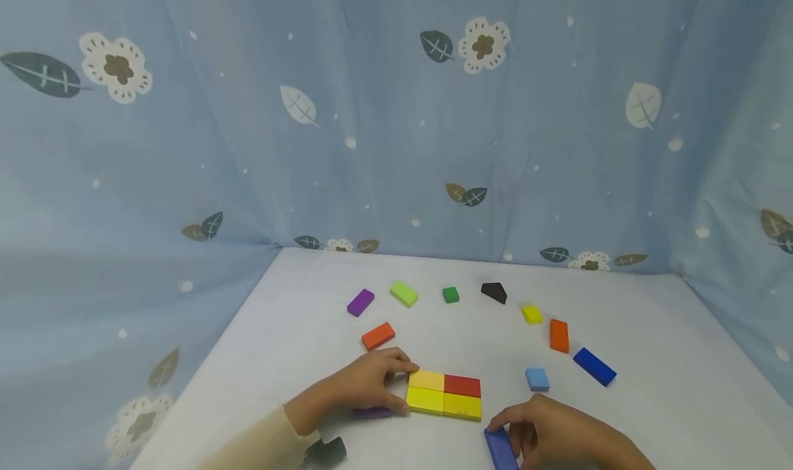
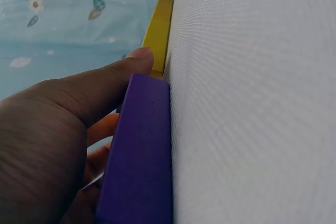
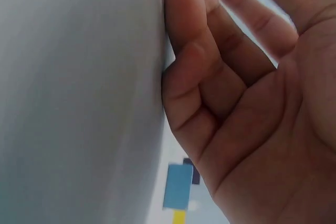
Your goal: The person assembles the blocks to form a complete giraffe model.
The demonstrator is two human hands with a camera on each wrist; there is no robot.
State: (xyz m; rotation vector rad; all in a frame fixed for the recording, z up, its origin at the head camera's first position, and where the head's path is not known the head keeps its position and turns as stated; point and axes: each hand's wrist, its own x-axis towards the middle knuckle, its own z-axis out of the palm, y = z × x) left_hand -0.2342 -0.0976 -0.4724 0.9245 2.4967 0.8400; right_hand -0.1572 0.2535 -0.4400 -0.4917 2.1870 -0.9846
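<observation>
In the head view, two yellow blocks, a pale yellow block and a red block lie flush together in a rectangle. My left hand rests at its left end, index fingertip at the pale yellow block's corner and thumb by the lower yellow block. A purple block lies flat under this hand, partly hidden in the head view. To the right of the rectangle, my right hand pinches a violet-blue block on the table. That block is barely visible in the right wrist view.
Loose blocks form an arc across the white table: purple, lime, green, black, yellow, orange, dark blue, light blue, and orange-red. A blue patterned curtain surrounds it.
</observation>
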